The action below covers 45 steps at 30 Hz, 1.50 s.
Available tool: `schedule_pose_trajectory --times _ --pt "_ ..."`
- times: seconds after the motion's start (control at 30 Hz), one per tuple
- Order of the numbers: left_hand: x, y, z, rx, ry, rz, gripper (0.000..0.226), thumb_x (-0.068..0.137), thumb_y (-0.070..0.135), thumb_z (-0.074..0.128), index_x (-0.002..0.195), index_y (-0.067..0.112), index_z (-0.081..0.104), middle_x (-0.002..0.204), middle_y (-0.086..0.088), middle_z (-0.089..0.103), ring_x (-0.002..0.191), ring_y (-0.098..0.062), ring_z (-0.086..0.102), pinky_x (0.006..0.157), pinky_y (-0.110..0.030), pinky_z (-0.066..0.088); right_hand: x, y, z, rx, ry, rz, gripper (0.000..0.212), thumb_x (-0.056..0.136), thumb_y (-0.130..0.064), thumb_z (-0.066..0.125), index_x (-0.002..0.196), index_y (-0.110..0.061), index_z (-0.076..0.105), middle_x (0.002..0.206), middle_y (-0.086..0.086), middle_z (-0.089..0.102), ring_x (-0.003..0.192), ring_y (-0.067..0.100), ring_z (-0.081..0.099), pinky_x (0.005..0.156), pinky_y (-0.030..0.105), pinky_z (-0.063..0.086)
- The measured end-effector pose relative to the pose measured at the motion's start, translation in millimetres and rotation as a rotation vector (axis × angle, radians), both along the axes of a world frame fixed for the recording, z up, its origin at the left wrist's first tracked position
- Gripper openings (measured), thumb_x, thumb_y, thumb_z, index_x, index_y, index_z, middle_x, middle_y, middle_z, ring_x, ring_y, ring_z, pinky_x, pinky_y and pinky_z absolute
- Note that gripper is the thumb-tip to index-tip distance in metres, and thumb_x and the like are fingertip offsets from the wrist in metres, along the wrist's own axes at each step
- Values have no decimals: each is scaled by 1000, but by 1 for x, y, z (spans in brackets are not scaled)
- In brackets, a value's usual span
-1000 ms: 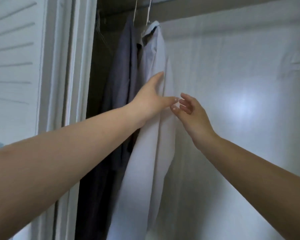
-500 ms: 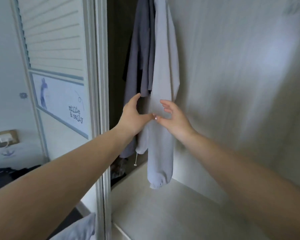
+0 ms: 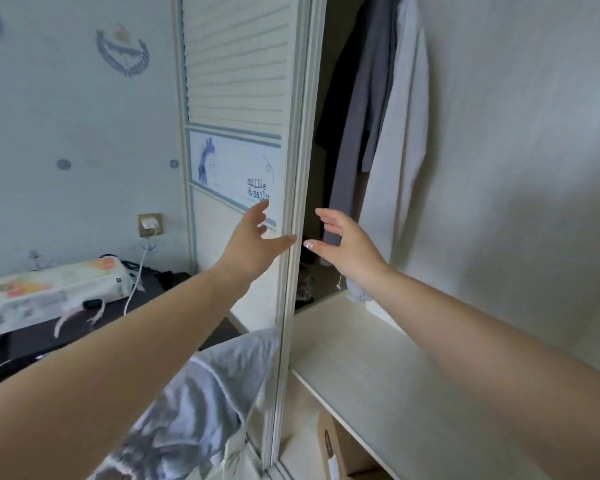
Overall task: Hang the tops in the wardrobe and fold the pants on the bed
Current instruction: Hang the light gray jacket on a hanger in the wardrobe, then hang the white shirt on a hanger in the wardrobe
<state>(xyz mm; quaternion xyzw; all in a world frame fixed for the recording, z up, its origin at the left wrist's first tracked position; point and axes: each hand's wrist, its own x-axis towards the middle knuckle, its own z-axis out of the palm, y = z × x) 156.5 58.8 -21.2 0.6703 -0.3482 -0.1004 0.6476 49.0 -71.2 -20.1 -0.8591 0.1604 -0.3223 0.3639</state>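
1. Nearest, at 7 o'clock: crumpled grey-and-white bedding with a patterned part lower down, lying just beside the foot of the wardrobe door.
2. At 5 o'clock: a pale wooden shelf inside the wardrobe, with a cardboard box underneath it (only a corner showing).
3. Both bare forearms stretched forward from the bottom corners toward the centre.
4. Just left of centre: left hand spread wide, holding nothing, thumb tip touching the edge of the wardrobe door and fingers in front of the door's printed panel.
5. Just right of centre: right hand also spread and empty, fingers apart, held in the gap beside the door edge and in front of the lower ends of the hanging clothes, touching neither as far as can be told.
6. Beyond the hands, at 1 o'clock: a grey top hanging in the wardrobe, and just to its right a white top against the pale side wall; hangers out of sight above the frame (hems near the shelf).
7. At 9 o'clock, well apart: a dark table with a long white pack on it.
8. Farthest, at 10 o'clock: a wall socket with a white charger and cord, on a light wall with grey decals.
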Motion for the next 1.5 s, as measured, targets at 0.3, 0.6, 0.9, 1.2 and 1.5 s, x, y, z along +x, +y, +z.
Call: schedule_pose_trajectory --times 0.3,0.6,0.9,1.2,1.5 --pt "9 266 -24 66 -28 327 71 82 16 73 143 24 36 143 -4 43 124 -14 46 92 -33 49 51 224 -23 -4 42 301 57 83 -21 73 133 -23 47 137 -2 50 125 9 46 104 25 35" --pt "-25 551 -66 91 71 806 67 82 13 72 141 20 39 133 -1 49 114 -13 50 90 -30 46 101 498 -67 -40 146 833 53 83 -24 73 131 -24 50 134 -3 52 126 6 45 99 25 36" --pt "-120 763 -118 7 255 1287 65 83 11 71 140 18 40 136 -5 47 119 -18 51 86 -29 45 105 726 -112 -115 267 1303 56 81 -25 74 131 -20 49 132 3 53 125 16 48 105 33 39" --pt "-189 882 -185 -25 462 1638 62 86 13 68 141 15 39 133 -5 48 115 -17 51 89 -27 43 96 881 -182 -269 465 1655 57 82 -27 72 133 -18 48 130 -1 51 126 13 45 101 26 38" --pt "-208 950 -306 -26 844 1905 58 86 17 68 138 15 42 130 -4 49 116 -18 51 94 -32 46 111 1003 -307 -434 755 1865 56 82 -29 73 132 -19 50 131 4 53 122 15 49 100 25 38"
